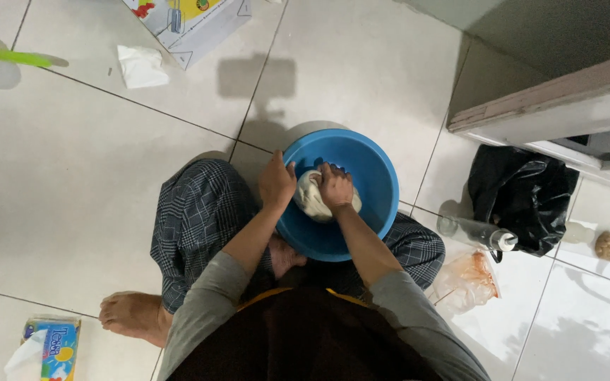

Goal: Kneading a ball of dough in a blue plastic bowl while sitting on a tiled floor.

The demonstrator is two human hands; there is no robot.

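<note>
a person sits cross-legged on the pale tiled floor point(86, 176), and a round blue plastic basin point(372, 176) rests between the knees, leaning against the checked trousers point(199, 212). inside the basin lies a pale, soft lump of dough point(311, 201), sitting toward the near-left part of the bowl, close under the person's chest.

both hands are on the lump. the left hand point(277, 182) is curved round the lump's left flank, fingers loosely closed against it and the wrist just above the basin's left rim. the right hand point(335, 187) is bunched into a near-fist and pressed down on the lump's top and right side, knuckles up. so the dough sits squeezed between them, touching both; the right hand is more on top of it, the left more beside it. the lump's longer stretch appears to run from upper left to lower right, though the hands hide much of it.

around the person: a black plastic bag point(524, 197) and a clear bottle with a white cap point(478, 233) lying to the right, a crumpled clear bag with orange smears point(471, 279) nearer the right knee, a white crumpled tissue point(141, 67) toward the far left, and a tissue pack point(51, 349) by the bare foot point(132, 314) at the near left corner.
</note>
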